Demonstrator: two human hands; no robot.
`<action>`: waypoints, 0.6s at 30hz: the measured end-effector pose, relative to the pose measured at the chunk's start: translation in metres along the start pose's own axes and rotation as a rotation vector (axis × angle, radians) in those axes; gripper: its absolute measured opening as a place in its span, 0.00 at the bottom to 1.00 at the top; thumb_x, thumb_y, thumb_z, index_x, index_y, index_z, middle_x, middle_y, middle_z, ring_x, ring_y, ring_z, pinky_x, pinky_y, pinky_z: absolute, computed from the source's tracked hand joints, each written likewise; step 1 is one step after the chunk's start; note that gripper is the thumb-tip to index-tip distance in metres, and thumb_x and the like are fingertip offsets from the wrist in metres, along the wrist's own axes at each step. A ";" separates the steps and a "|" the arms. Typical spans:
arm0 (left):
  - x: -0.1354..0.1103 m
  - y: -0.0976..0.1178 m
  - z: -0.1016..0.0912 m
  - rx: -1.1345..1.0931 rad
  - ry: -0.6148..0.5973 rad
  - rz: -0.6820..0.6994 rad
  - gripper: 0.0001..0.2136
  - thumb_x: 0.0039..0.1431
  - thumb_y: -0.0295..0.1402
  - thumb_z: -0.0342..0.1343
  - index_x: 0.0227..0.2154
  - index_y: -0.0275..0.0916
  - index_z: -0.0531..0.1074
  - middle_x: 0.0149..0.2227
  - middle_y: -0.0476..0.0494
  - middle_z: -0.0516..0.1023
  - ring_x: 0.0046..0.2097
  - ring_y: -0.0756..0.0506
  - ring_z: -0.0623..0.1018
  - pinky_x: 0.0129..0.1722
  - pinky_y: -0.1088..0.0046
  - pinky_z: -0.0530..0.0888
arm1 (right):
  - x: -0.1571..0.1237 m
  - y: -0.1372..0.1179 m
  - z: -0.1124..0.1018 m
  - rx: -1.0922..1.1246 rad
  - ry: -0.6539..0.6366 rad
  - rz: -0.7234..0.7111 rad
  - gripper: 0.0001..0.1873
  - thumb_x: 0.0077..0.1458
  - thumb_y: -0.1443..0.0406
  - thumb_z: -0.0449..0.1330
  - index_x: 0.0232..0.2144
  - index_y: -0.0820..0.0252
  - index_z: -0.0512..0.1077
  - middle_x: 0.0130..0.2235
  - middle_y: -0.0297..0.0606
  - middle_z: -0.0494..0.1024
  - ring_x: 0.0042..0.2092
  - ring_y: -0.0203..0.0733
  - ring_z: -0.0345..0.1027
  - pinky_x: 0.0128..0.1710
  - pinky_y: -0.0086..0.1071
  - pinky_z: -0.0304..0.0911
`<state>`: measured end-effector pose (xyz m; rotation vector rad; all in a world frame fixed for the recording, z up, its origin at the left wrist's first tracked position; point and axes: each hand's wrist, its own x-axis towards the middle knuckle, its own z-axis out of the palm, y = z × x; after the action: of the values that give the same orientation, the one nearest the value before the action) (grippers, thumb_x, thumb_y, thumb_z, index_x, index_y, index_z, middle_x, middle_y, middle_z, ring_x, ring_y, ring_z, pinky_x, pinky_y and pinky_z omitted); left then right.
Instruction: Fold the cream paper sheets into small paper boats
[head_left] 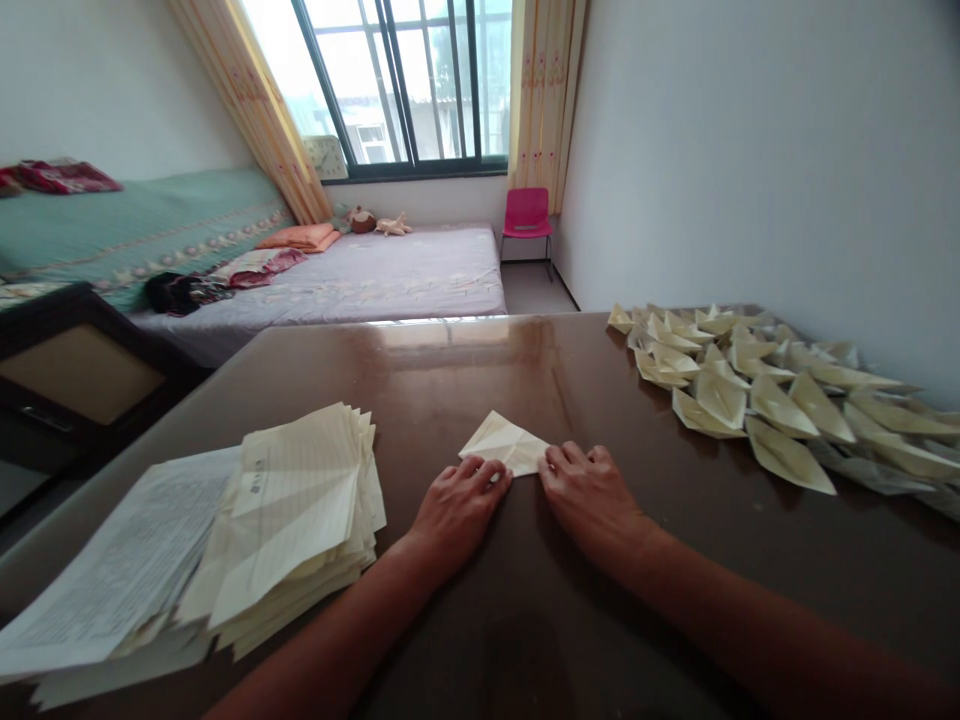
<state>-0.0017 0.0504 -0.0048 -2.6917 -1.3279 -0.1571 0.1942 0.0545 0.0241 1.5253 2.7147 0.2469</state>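
A small folded piece of cream paper [504, 438] lies on the brown table, one corner pointing away from me and crease lines across its face. At its near left edge, my left hand [463, 503] has its fingers curled onto the paper, the thumb close to the fingertips. My right hand [589, 497] grips the paper's right corner, fingers bent together. Parts of the near edge are hidden under the fingers. To the left rests a stack of lined paper sheets [300, 510], the top one creased. Many folded paper boats [720, 397] are grouped at the right.
Printed sheets [112, 560] lie beside the lined stack on the glossy table [450, 370]. A wall [750, 150] borders the right side. Beyond the table are a bed [420, 265], a pink chair [527, 213] and a window. A dark cabinet [82, 390] stands at the left.
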 end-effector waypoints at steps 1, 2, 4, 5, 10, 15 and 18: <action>0.000 0.000 0.000 -0.001 0.003 -0.002 0.16 0.64 0.33 0.49 0.54 0.46 0.65 0.50 0.44 0.72 0.50 0.43 0.68 0.42 0.68 0.69 | 0.001 -0.003 0.001 0.011 0.035 -0.022 0.13 0.59 0.72 0.50 0.41 0.62 0.73 0.41 0.49 0.74 0.43 0.50 0.64 0.36 0.42 0.55; 0.000 0.000 0.001 -0.003 0.006 -0.003 0.15 0.64 0.33 0.48 0.53 0.46 0.65 0.50 0.45 0.72 0.50 0.43 0.69 0.42 0.68 0.69 | 0.001 -0.006 0.004 0.023 0.061 -0.048 0.14 0.60 0.71 0.50 0.44 0.62 0.72 0.43 0.48 0.74 0.44 0.50 0.64 0.37 0.42 0.55; 0.000 -0.001 0.003 -0.004 0.011 0.002 0.14 0.65 0.34 0.47 0.52 0.46 0.66 0.49 0.45 0.73 0.50 0.43 0.69 0.42 0.68 0.69 | 0.002 -0.011 0.010 0.041 0.083 -0.091 0.15 0.61 0.70 0.50 0.48 0.61 0.70 0.47 0.47 0.73 0.46 0.49 0.64 0.38 0.41 0.57; 0.000 -0.003 0.003 -0.001 0.017 0.002 0.14 0.65 0.34 0.47 0.52 0.46 0.67 0.49 0.45 0.73 0.50 0.43 0.69 0.43 0.67 0.69 | 0.003 -0.013 0.014 0.044 0.081 -0.097 0.16 0.61 0.70 0.50 0.49 0.61 0.69 0.48 0.47 0.73 0.46 0.49 0.64 0.39 0.40 0.57; -0.001 -0.019 0.005 0.070 0.082 -0.087 0.18 0.63 0.31 0.50 0.55 0.43 0.64 0.54 0.43 0.71 0.53 0.41 0.69 0.47 0.65 0.70 | 0.007 -0.008 0.025 0.045 0.099 -0.100 0.20 0.62 0.70 0.49 0.55 0.61 0.66 0.54 0.48 0.71 0.48 0.49 0.64 0.42 0.41 0.59; -0.001 -0.022 -0.002 0.121 0.017 -0.134 0.20 0.61 0.27 0.52 0.55 0.44 0.64 0.57 0.43 0.69 0.52 0.41 0.71 0.43 0.65 0.73 | 0.011 0.000 0.030 0.122 0.161 -0.154 0.18 0.62 0.67 0.52 0.54 0.59 0.67 0.55 0.46 0.70 0.53 0.48 0.62 0.48 0.40 0.57; -0.001 -0.021 -0.003 0.102 0.002 -0.178 0.20 0.61 0.28 0.51 0.57 0.44 0.63 0.58 0.42 0.67 0.50 0.41 0.72 0.41 0.66 0.75 | 0.015 0.004 0.035 0.179 0.187 -0.155 0.18 0.61 0.67 0.53 0.54 0.58 0.67 0.54 0.44 0.72 0.53 0.47 0.62 0.51 0.40 0.56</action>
<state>-0.0196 0.0616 0.0000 -2.4885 -1.5306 -0.1071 0.1930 0.0736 -0.0093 1.3833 3.0598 0.1538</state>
